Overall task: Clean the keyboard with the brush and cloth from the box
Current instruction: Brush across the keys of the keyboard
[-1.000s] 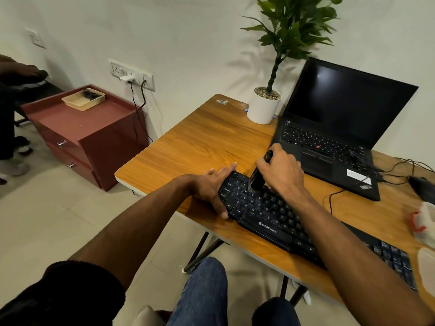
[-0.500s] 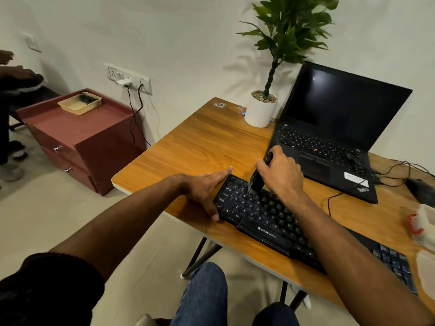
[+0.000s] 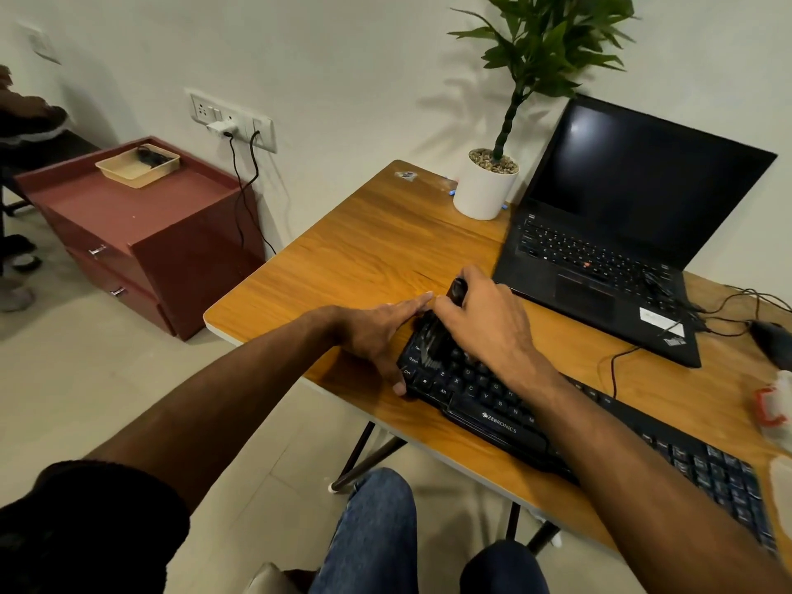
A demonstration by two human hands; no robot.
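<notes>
A black keyboard (image 3: 493,405) lies slantwise along the front edge of the wooden table (image 3: 364,250). My right hand (image 3: 484,327) grips a black brush (image 3: 445,323), its handle sticking up past my fingers and its bristles down on the keys at the keyboard's left end. My left hand (image 3: 377,332) lies flat with straight fingers against the keyboard's left edge, thumb at the front corner. A clear box with a red clip (image 3: 771,405) sits at the right edge of the view. No cloth is visible.
An open black laptop (image 3: 621,233) stands behind the keyboard, with a white potted plant (image 3: 484,190) to its left. Cables (image 3: 617,366) and a black mouse (image 3: 771,340) lie at the right. A red drawer cabinet (image 3: 141,237) with a beige tray (image 3: 133,169) stands on the floor to the left.
My right hand has swept the brush leftward to the keyboard's left end. My left hand keeps its place at the keyboard's left edge.
</notes>
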